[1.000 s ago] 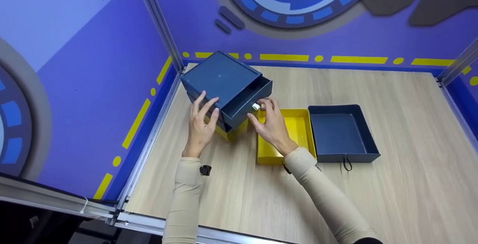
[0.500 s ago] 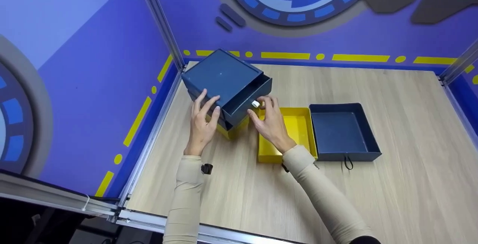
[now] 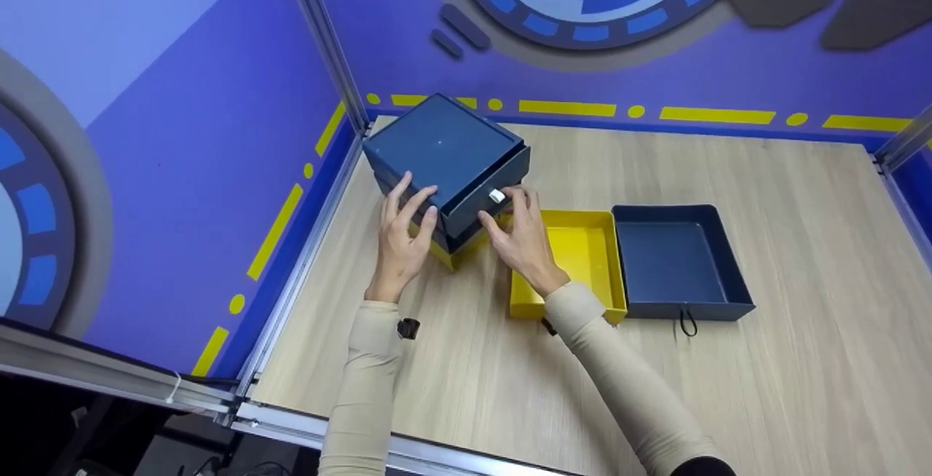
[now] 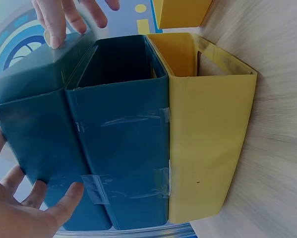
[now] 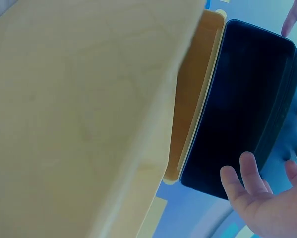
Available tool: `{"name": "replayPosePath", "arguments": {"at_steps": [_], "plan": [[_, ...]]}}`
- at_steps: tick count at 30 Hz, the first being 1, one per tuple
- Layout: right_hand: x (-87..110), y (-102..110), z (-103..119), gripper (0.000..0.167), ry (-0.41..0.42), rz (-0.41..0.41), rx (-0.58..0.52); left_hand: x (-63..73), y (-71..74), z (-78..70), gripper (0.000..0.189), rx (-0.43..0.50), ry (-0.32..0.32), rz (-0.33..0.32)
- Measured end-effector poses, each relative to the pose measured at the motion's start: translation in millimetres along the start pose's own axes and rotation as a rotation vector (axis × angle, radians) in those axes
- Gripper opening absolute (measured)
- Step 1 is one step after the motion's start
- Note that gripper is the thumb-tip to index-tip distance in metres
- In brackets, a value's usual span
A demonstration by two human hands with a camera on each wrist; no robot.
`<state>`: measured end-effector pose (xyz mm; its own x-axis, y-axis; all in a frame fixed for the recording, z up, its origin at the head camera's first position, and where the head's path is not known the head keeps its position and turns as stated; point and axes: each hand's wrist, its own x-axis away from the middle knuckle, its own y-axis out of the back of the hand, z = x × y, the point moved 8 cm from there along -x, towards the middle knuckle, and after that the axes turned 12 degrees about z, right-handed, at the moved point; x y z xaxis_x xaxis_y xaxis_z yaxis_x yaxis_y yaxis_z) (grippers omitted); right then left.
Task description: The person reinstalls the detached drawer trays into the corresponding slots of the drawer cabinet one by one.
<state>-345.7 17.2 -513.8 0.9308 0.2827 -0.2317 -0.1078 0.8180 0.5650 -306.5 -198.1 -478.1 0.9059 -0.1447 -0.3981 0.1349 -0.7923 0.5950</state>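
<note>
A stack of drawer cases stands at the left of the table. Its top dark blue case holds a blue drawer that sticks out slightly and carries a white pull tab. My left hand rests spread fingers on the case's left side and top edge. With fingertips and thumb, my right hand touches the drawer front around the tab. In the left wrist view, the middle blue case and bottom yellow case show hollow open fronts.
To the right of the stack lie a yellow drawer and a dark blue drawer with a black loop pull, side by side. Printed wall panels border the wooden table at the back and left.
The top blue drawer has slid further into its case, so its gap is now narrow. My right hand has moved along with the drawer front; my left hand stays on the case.
</note>
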Motion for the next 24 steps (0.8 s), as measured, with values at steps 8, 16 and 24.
{"name": "replayPosePath", "arguments": {"at_steps": [8,16,24], "plan": [[-6.5,-12.4,-1.0,0.062,-0.051,0.062,0.027,0.6,0.2,0.8,0.035,-0.01,-0.002,0.013],[-4.9,-19.0,-2.4,0.067,-0.079,0.098,0.049,2.1,-0.4,1.2,0.035,-0.001,-0.011,0.013],[13.3,2.4,4.9,0.061,0.011,0.089,0.096,0.9,-2.7,3.7,0.035,0.015,0.0,0.005]]}}
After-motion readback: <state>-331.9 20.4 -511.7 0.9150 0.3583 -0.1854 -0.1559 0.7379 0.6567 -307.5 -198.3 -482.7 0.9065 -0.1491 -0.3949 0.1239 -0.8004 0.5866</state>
